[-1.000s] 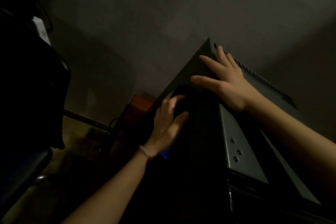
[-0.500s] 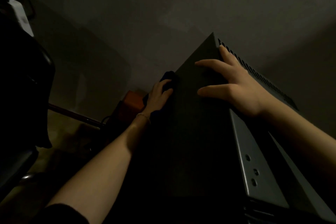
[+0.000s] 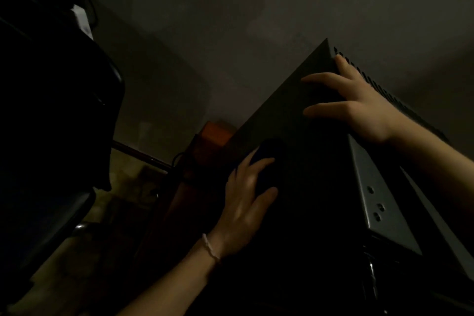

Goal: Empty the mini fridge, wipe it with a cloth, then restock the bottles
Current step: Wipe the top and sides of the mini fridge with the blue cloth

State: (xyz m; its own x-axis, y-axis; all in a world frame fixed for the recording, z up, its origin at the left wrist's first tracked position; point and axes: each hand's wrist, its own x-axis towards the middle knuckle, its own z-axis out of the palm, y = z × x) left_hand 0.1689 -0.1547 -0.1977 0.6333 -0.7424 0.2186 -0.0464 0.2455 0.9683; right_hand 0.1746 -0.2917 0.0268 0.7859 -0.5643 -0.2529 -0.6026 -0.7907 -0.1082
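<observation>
The left hand (image 3: 246, 202) presses a dark cloth (image 3: 269, 151) flat against the fridge (image 3: 302, 208), on its dark side panel. The fingers lie fairly straight over the cloth, the thumb spread beside it; the grip looks more like a flat press than a pinch, though the gloom hides the fingertips. The cloth bulges out just beyond those fingers, towards the panel's far corner, and the panel's long axis runs away from the wrist to that corner. The right hand (image 3: 359, 105) lies open and spread on the same panel further up, its fingers near the vented edge (image 3: 379, 90), probably steadying the fridge. The left hand is the nearer to the cloth. The cloth is dark, perhaps blue, bunched and soft; the fridge is matt, dark and boxy.
</observation>
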